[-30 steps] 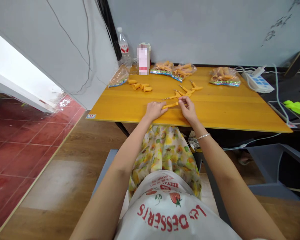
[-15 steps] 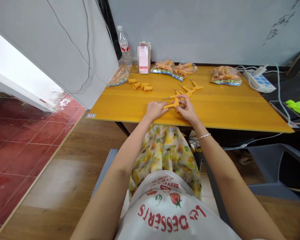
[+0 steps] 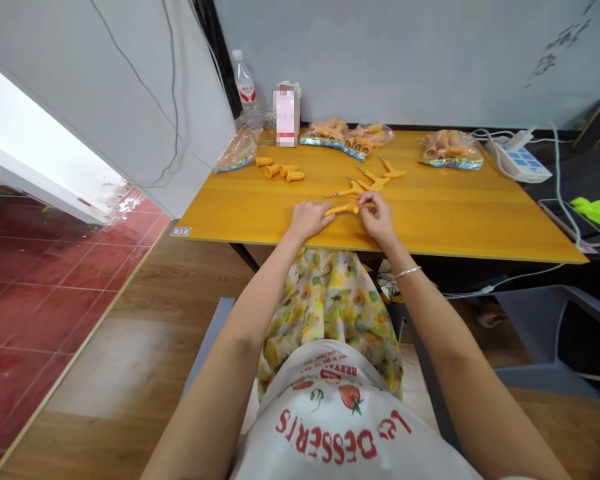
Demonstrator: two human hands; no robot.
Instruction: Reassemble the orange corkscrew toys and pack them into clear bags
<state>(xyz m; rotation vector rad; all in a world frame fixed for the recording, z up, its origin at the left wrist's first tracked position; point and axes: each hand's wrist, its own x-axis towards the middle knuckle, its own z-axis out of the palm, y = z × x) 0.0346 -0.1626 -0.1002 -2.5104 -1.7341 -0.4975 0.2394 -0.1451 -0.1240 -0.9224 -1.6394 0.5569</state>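
My right hand [image 3: 377,217] pinches the right end of a ribbed orange plastic wall plug [image 3: 341,209], which lies nearly level above the table. My left hand [image 3: 310,221] rests palm-down on the yellow wooden table [image 3: 430,227], its fingertips next to the plug's left end. Just beyond my hands lie several orange plugs with metal screws [image 3: 350,191] in them. Farther left sits a small group of loose orange plugs [image 3: 280,171]. Clear plastic bags of orange plugs [image 3: 330,132] lie along the back of the table.
A plastic water bottle [image 3: 245,87] and a pixelated box [image 3: 286,115] stand at the back left. A power strip [image 3: 520,163], cables and a phone [image 3: 573,223] lie to the right. The table's front edge runs just below my hands.
The orange plug now lies nearly level between my hands, apart from the screw-fitted pieces it overlapped half a second ago. My right hand has shifted slightly to its right end.
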